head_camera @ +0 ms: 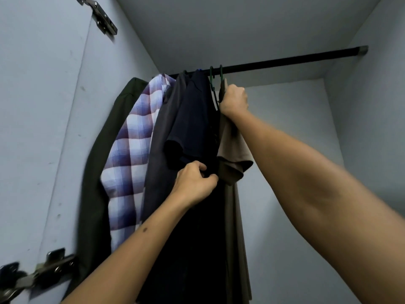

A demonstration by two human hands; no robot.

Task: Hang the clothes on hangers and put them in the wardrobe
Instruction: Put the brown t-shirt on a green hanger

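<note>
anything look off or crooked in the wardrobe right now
Nothing is damaged or fallen. The clothes are all bunched at the left end of the rail, leaving the right part bare. The brown shirt isn't hanging free: the right hand grips its top, while the left hand pinches the dark garment beside it.

We see dim, cool, even light with soft shadows. Wide-angle distortion bends the edges. The hinges [32, 279] at lower left blur.

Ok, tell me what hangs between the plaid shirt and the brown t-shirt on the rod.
Head view: between the plaid shirt and the brown t-shirt hang a grey garment and a navy t-shirt.
</note>
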